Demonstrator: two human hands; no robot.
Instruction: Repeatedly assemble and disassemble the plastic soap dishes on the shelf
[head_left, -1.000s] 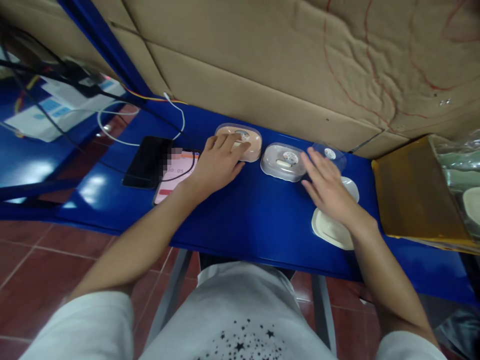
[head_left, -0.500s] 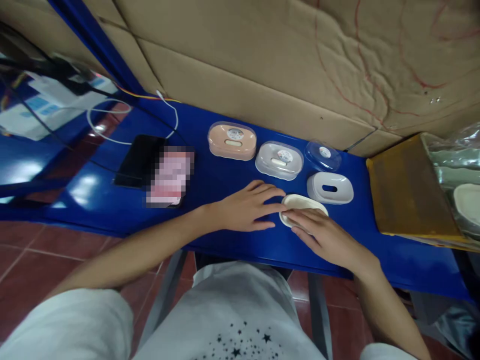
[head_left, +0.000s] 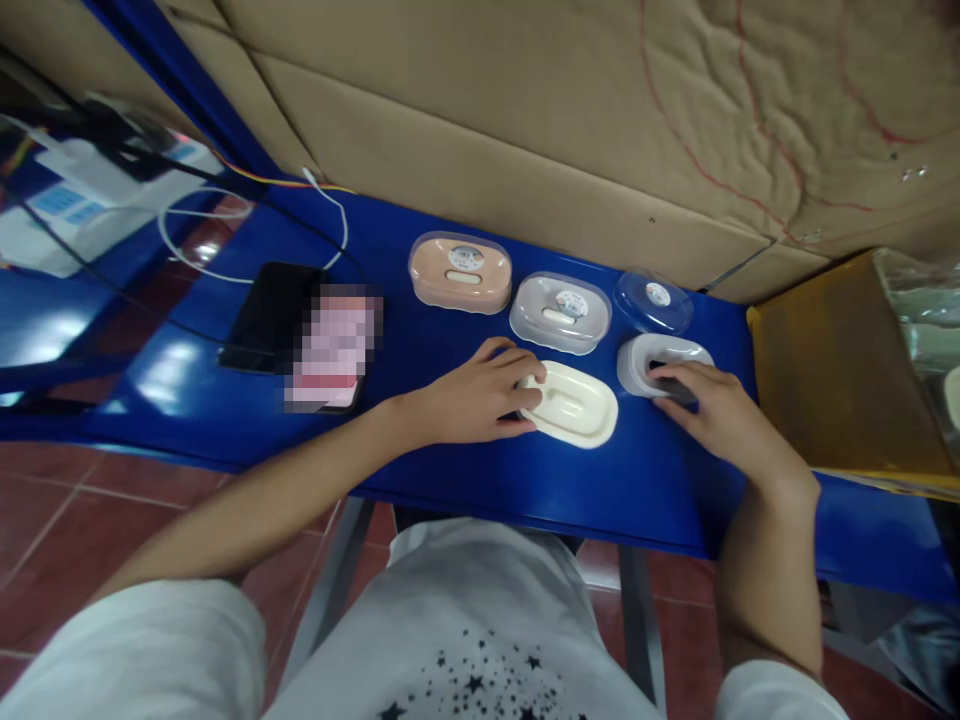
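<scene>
A cream oval dish (head_left: 574,405) with a raised middle lies on the blue table. My left hand (head_left: 495,392) has its fingers curled over the dish's left rim. To the right, my right hand (head_left: 709,405) pinches the front edge of a white oval piece with a dark slot (head_left: 637,365). Behind them are a pink box with a clear lid (head_left: 461,285), a pale grey box with a clear lid (head_left: 561,325) and a loose clear lid (head_left: 652,303) bearing a round sticker.
A phone (head_left: 334,350) and a black flat object (head_left: 262,318) lie at the left, near a white cable. An open cardboard box (head_left: 840,370) stands at the right. Cardboard (head_left: 525,130) covers the wall behind the table.
My right hand has left the cream dish and moved right to the white slotted piece. The dish has shifted slightly left, and my left hand has curled onto its rim.
</scene>
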